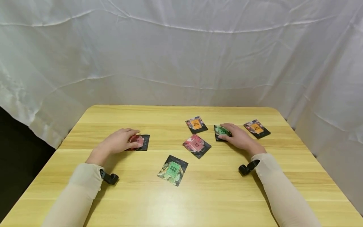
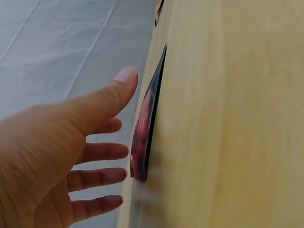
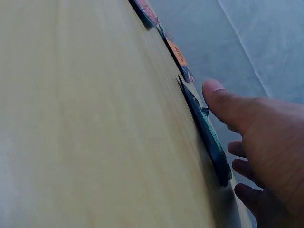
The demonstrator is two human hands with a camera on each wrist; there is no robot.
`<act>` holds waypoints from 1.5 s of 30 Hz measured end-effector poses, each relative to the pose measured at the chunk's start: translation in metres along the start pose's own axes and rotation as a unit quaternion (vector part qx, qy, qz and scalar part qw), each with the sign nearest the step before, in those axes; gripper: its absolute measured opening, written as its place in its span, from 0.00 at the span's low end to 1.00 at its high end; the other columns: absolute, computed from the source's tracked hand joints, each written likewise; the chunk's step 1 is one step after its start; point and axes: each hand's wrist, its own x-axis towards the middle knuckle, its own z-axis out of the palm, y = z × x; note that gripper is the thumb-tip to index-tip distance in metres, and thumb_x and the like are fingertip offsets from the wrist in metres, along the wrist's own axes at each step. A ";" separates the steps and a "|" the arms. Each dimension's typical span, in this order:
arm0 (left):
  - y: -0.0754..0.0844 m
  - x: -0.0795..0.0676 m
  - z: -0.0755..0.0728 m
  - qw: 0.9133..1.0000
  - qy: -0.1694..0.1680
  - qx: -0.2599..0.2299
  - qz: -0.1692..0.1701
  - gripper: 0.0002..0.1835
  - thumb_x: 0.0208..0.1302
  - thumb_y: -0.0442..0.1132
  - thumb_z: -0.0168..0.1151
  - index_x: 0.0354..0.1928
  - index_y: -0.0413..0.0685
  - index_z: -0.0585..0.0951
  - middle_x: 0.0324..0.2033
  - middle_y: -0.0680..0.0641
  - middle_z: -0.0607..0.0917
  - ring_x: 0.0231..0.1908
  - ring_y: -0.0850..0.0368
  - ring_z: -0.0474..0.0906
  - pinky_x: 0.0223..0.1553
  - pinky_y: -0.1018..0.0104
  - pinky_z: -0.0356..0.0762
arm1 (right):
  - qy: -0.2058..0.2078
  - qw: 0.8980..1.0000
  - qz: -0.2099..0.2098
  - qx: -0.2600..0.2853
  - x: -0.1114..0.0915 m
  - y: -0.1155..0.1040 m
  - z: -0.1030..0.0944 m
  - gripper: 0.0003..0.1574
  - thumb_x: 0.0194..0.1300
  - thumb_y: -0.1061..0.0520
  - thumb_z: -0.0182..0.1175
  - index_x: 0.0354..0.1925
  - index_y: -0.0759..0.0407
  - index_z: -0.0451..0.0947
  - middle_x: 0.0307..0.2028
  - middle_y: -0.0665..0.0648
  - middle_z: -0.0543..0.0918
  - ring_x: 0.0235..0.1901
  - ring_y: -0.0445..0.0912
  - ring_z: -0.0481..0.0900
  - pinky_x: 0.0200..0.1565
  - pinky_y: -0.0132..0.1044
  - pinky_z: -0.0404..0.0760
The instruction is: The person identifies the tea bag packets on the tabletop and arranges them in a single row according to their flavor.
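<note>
In the head view my left hand [image 1: 115, 142] hovers over a flat red-and-black packet [image 1: 145, 143] at the left of the table, covering part of it. The left wrist view shows the thumb and fingers extended beside that packet [image 2: 143, 135], with no grip on it. On the right, my right hand [image 1: 240, 137] is over a green-labelled packet [image 1: 219, 133], hiding its right side. In the right wrist view the thumb points along this packet [image 3: 209, 142]; the fingers are loosely bent next to it and do not grip it.
Between the hands lie an orange-labelled packet [image 1: 196, 124], a red-labelled packet [image 1: 197, 146] and, nearer, a green-labelled packet [image 1: 173, 170]. Another orange-labelled packet [image 1: 257, 128] lies right of my right hand. A pale curtain [image 1: 181, 63] hangs behind the wooden table [image 1: 204, 198].
</note>
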 end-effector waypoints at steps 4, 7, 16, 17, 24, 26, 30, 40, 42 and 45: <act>0.004 -0.001 0.004 1.000 0.004 0.021 0.000 0.37 0.63 0.60 0.63 0.64 0.39 0.74 0.57 0.33 0.77 0.57 0.34 0.73 0.59 0.42 0.70 | -0.006 1.000 0.001 -0.003 0.000 0.001 0.003 0.46 0.69 0.32 0.52 0.75 0.53 0.58 0.72 0.66 0.58 0.69 0.64 0.57 0.65 0.64 0.58; 0.007 -0.001 0.006 1.000 0.006 0.029 0.004 0.36 0.65 0.61 0.61 0.64 0.40 0.75 0.57 0.35 0.78 0.57 0.35 0.73 0.58 0.42 0.70 | -0.007 1.000 -0.002 -0.003 -0.001 0.001 0.003 0.44 0.70 0.33 0.52 0.75 0.52 0.59 0.72 0.66 0.58 0.69 0.65 0.57 0.65 0.65 0.59; 0.016 0.001 0.011 0.999 -0.008 0.034 0.010 0.35 0.66 0.59 0.60 0.64 0.39 0.75 0.59 0.35 0.75 0.59 0.36 0.71 0.60 0.42 0.69 | -0.011 1.000 0.002 -0.012 -0.003 0.003 0.006 0.43 0.71 0.33 0.51 0.74 0.51 0.60 0.72 0.67 0.58 0.69 0.66 0.56 0.64 0.65 0.59; 0.016 0.000 0.011 0.999 -0.010 0.036 0.012 0.35 0.66 0.59 0.60 0.64 0.38 0.75 0.60 0.35 0.75 0.59 0.36 0.71 0.60 0.42 0.69 | -0.011 1.000 0.001 -0.013 -0.003 0.003 0.006 0.43 0.71 0.33 0.51 0.74 0.51 0.60 0.72 0.67 0.58 0.69 0.66 0.56 0.64 0.65 0.58; 0.019 -0.006 0.007 0.998 -0.008 0.068 0.007 0.32 0.65 0.54 0.63 0.62 0.37 0.76 0.60 0.33 0.74 0.59 0.33 0.70 0.59 0.40 0.69 | -0.008 1.000 -0.001 -0.018 -0.004 0.003 0.009 0.43 0.71 0.33 0.50 0.74 0.52 0.61 0.72 0.67 0.58 0.69 0.66 0.56 0.65 0.65 0.58; 0.022 -0.008 0.004 0.997 -0.007 0.074 -0.005 0.31 0.66 0.53 0.64 0.62 0.39 0.76 0.58 0.34 0.75 0.56 0.34 0.72 0.57 0.40 0.71 | -0.007 1.000 0.000 -0.018 -0.004 0.003 0.009 0.43 0.71 0.33 0.49 0.74 0.52 0.61 0.72 0.67 0.58 0.69 0.66 0.56 0.65 0.65 0.57; 0.025 -0.011 0.002 0.997 -0.018 0.070 -0.017 0.27 0.66 0.50 0.64 0.60 0.39 0.77 0.55 0.35 0.78 0.52 0.35 0.76 0.54 0.42 0.73 | -0.006 1.000 0.000 -0.018 -0.005 0.002 0.009 0.42 0.72 0.33 0.50 0.74 0.53 0.60 0.72 0.67 0.58 0.69 0.67 0.56 0.65 0.65 0.57; 0.017 -0.011 0.005 1.000 -0.027 0.000 -0.014 0.35 0.67 0.54 0.61 0.68 0.38 0.69 0.64 0.32 0.70 0.61 0.33 0.69 0.60 0.40 0.68 | -0.002 1.000 0.000 -0.017 -0.004 0.001 0.009 0.42 0.71 0.33 0.50 0.74 0.53 0.61 0.72 0.67 0.58 0.69 0.66 0.56 0.65 0.65 0.58; 0.011 -0.010 0.007 0.999 -0.025 -0.018 -0.012 0.37 0.67 0.54 0.62 0.70 0.38 0.66 0.65 0.32 0.69 0.62 0.33 0.67 0.61 0.40 0.67 | -0.002 1.000 -0.002 -0.019 -0.004 0.001 0.008 0.43 0.71 0.32 0.49 0.74 0.53 0.61 0.72 0.67 0.58 0.69 0.66 0.56 0.65 0.65 0.58; 0.002 -0.009 0.007 0.999 -0.018 -0.043 -0.010 0.39 0.68 0.54 0.61 0.71 0.37 0.64 0.66 0.32 0.68 0.63 0.33 0.67 0.61 0.40 0.66 | -0.003 1.000 0.000 -0.019 -0.003 0.001 0.007 0.43 0.71 0.31 0.49 0.74 0.52 0.61 0.72 0.66 0.58 0.69 0.65 0.56 0.65 0.65 0.58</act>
